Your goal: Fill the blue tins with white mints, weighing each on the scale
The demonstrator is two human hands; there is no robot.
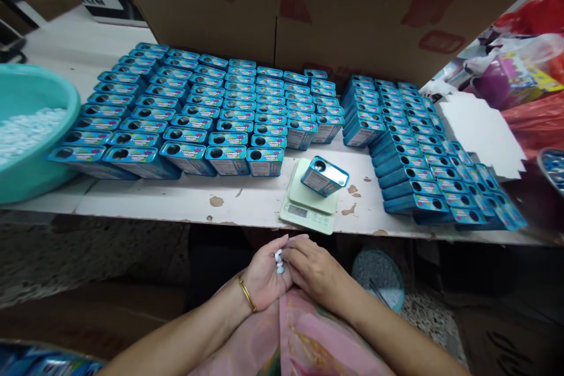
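My left hand (263,277) lies palm up over my lap, cupped around a few small white candies (279,262). My right hand (314,271) rests against it, fingertips pinching at those candies. Both hands are below the front edge of the white table (176,202). Just beyond them a small digital scale (304,211) stands at the table's edge with one blue tin (325,175) on it, its round opening facing up. Many identical blue tins (207,111) stand in rows on the left and more blue tins (414,147) on the right.
A teal basin (26,129) with white candies sits at the table's left end. A cardboard box wall (308,6) stands behind the tins. A white card (480,129) and coloured bags lie at the right. A round container (379,276) sits on the floor.
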